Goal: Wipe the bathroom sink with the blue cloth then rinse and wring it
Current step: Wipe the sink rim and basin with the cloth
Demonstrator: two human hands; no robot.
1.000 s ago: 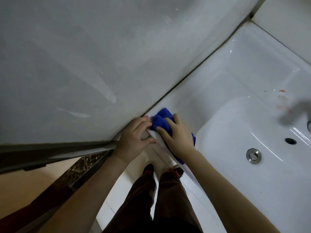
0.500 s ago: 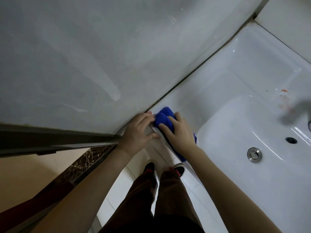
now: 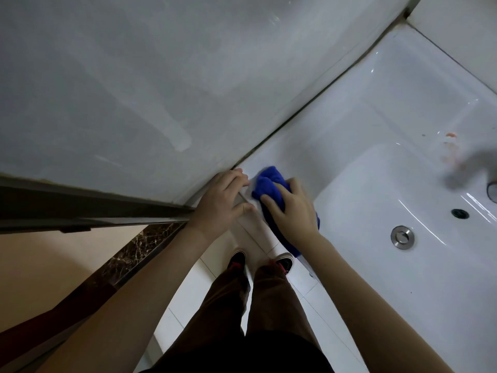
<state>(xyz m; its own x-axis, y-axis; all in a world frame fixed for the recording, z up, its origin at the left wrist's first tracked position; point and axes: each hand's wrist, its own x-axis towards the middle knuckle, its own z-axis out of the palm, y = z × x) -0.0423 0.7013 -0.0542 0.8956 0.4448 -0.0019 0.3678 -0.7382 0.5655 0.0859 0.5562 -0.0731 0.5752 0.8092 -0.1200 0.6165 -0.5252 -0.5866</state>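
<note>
Scrubbing at the front-left corner of the white ceramic sink (image 3: 376,146): right hand (image 3: 291,211) pressed flat on the bunched blue microfibre cloth (image 3: 269,184), fingers wrapped over it. Left hand (image 3: 223,200) empty, braced on the rim w/ fingers loosely curled. Cloth has crept slightly up the corner vs. a sec ago, so wiping's ongoing; orange smears by the back edge remain, rinse not yet started.
</note>
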